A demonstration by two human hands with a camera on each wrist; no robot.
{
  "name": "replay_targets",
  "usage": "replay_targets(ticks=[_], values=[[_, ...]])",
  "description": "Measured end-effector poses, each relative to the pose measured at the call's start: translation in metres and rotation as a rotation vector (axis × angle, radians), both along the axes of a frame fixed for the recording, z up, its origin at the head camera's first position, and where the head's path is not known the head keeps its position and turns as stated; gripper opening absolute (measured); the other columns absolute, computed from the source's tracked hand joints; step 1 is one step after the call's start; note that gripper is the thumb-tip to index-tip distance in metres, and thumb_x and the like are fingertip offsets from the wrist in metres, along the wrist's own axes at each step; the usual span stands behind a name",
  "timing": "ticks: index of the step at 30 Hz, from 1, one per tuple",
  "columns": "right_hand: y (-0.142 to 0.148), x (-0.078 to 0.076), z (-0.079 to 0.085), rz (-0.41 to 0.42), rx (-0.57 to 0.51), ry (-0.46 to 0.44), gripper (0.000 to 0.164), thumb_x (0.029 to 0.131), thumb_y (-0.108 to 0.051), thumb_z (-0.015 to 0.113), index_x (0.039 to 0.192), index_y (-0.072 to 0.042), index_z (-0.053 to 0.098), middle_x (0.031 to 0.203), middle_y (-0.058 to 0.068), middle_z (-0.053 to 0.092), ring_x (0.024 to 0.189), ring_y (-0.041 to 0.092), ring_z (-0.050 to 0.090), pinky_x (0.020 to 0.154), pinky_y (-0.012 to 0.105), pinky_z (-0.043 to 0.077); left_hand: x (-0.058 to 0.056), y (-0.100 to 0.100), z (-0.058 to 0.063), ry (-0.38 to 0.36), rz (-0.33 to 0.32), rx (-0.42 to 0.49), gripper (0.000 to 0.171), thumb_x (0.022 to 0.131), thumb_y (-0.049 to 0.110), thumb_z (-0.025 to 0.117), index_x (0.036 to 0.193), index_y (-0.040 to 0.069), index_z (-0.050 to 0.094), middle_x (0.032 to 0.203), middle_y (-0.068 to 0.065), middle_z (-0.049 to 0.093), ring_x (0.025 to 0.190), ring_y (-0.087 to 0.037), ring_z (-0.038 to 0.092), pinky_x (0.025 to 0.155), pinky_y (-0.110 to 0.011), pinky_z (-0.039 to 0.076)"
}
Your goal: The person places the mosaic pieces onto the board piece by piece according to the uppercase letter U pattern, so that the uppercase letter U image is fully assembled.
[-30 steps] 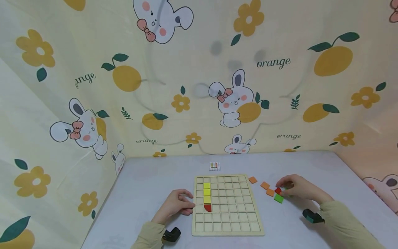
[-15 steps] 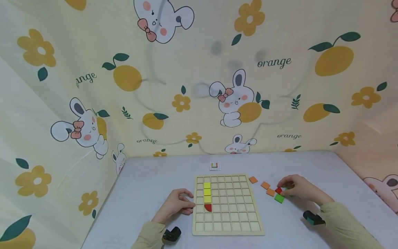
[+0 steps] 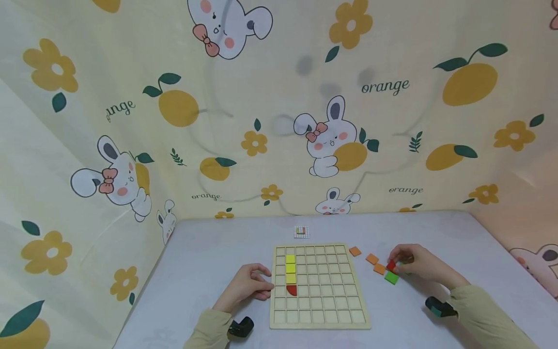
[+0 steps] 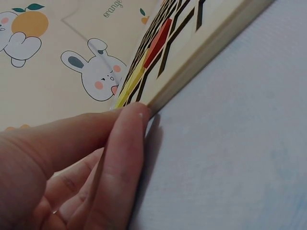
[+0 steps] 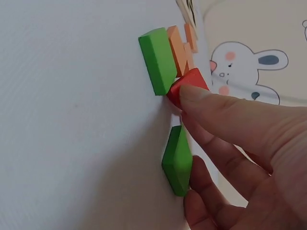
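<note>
My right hand pinches a small red tile between thumb and fingers, low over the table right of the board. A green tile lies against it, and a second green tile sits under the curled fingers, mostly hidden in the head view. At the left edge of the wooden grid board, my left hand rests with its fingertips right at the rim, as the left wrist view also shows. The board's second column carries several yellow tiles, with a red quarter-round tile below them.
Orange tiles lie loose between the board and my right hand. Behind the board is a small card printed with a grid and coloured pattern. A cloth with rabbits and oranges hangs behind the table.
The right fingers shift very slightly with the red tile, which tilts up a little. My left hand and the board stay in place.
</note>
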State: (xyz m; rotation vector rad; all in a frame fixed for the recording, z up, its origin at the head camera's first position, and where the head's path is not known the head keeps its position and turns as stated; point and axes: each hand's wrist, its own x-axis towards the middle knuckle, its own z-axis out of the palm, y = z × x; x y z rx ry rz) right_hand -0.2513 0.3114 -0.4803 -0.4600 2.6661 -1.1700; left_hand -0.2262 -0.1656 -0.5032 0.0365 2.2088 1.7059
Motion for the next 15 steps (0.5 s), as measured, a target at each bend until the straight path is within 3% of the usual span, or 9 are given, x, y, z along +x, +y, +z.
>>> replay_targets(ticks=[6, 15], values=[[-0.0013, -0.0003, 0.0013, -0.027, -0.039, -0.059, 0.018, 0.086, -0.008, 0.071, 0.100, -0.001, 0.062, 0.091, 0.005, 0.064, 0.082, 0.021, 0.057, 0.067, 0.024, 0.053, -0.0008, 0.0000, -0.0003, 0.007, -0.002, -0.005, 0.031, 0.077, 0.001, 0.078, 0.102, 0.001, 0.060, 0.075, -0.011, 0.068, 0.058, -0.016, 0.067, 0.056, -0.031, 0.059], [-0.0033, -0.0003, 0.0013, -0.055, -0.048, -0.075, 0.017, 0.086, -0.008, 0.071, 0.099, 0.000, 0.062, 0.090, 0.006, 0.065, 0.082, 0.022, 0.057, 0.067, 0.024, 0.053, 0.0003, -0.0007, 0.0002, 0.001, 0.000, -0.012, 0.031, 0.076, 0.002, 0.079, 0.102, 0.000, 0.061, 0.076, -0.012, 0.068, 0.059, -0.016, 0.067, 0.056, -0.031, 0.059]])
